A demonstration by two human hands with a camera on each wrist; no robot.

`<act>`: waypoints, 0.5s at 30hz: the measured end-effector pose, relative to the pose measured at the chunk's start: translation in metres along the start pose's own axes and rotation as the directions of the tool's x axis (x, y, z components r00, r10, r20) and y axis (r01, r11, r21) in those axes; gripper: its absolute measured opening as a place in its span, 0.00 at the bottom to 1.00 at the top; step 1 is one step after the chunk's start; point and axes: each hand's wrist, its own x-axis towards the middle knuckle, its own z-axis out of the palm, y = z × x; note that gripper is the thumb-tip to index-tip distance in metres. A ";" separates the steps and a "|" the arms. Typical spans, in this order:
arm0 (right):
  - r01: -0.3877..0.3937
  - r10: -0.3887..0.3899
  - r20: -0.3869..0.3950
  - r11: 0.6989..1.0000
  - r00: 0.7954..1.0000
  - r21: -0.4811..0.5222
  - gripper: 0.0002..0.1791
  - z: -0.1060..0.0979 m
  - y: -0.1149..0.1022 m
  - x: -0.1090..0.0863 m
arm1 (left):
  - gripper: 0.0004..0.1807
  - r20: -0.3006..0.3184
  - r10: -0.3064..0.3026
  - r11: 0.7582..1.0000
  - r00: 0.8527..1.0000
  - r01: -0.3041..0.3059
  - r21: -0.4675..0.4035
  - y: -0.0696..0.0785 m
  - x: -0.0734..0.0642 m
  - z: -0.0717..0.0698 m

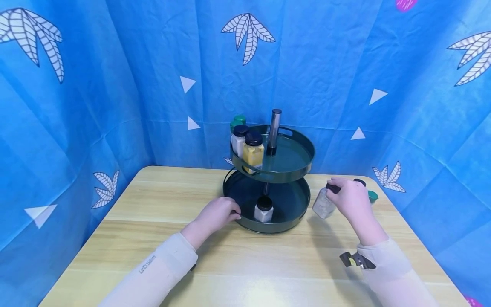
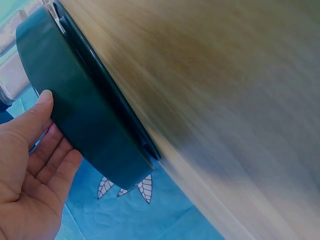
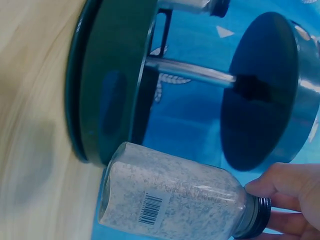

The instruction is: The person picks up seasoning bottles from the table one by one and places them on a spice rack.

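A dark green two-tier tray (image 1: 295, 224) stands on the table. My left hand (image 1: 219, 213) is at the left side of its lower tier, thumb and curled fingers gripping the rim (image 2: 95, 115). My right hand (image 1: 350, 198) holds a clear jar (image 1: 323, 204) by its black lid (image 3: 262, 218), right of the tray. The jar is tilted, off the table, and filled with pale speckled contents; a barcode shows in the right wrist view. In the lower tier stands a jar with white contents (image 1: 264, 212). The upper tier bears a yellow-filled jar (image 1: 253, 155), a white-filled jar (image 1: 238, 145) and a green-lidded container (image 1: 239, 119).
Behind my right hand, a black lid (image 1: 359, 182) and a green lid (image 1: 373, 196) show near the table's right edge; what they cover is mostly hidden. A metal post (image 1: 274, 130) rises through the tiers. Blue patterned cloth (image 1: 165, 55) surrounds the wooden table (image 1: 245, 264).
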 end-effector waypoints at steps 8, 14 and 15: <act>0.043 -0.043 -0.022 0.999 0.999 0.018 0.18 -0.007 -0.014 -0.002 | 0.04 0.003 0.006 1.000 1.000 -0.006 0.003 0.000 0.000 0.000; 0.054 -0.054 -0.038 0.998 0.998 0.018 0.18 -0.007 -0.019 -0.003 | 0.04 0.000 0.010 1.000 1.000 -0.010 0.001 0.002 0.000 -0.001; 0.054 -0.053 -0.039 0.998 0.998 0.022 0.18 -0.007 -0.020 -0.003 | 0.04 -0.001 0.010 1.000 1.000 -0.010 0.002 0.002 0.000 -0.001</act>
